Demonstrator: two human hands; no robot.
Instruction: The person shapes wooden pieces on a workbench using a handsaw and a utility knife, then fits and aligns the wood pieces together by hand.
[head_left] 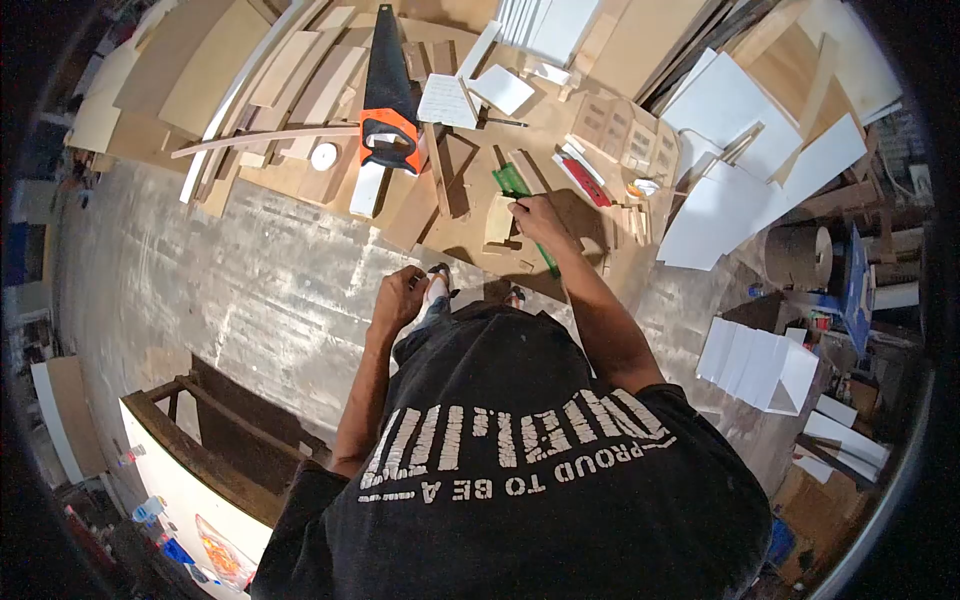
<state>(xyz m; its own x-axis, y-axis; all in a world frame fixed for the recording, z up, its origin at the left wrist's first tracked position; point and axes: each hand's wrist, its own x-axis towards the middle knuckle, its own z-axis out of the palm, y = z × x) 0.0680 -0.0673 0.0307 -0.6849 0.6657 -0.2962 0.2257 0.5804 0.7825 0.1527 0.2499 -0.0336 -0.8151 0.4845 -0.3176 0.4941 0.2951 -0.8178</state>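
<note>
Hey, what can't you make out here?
All in the head view:
1. Marks on the white sheet beside the saw: too small to read.
2. Whether the left hand holds anything: the back of it hides its grip.
3. Whether the green pieces by the right hand join: that hand hides the stretch between.

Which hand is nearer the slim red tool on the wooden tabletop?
Right. The right hand is just left of the slim red tool; the left hand is farther left, short of the tabletop.
</note>
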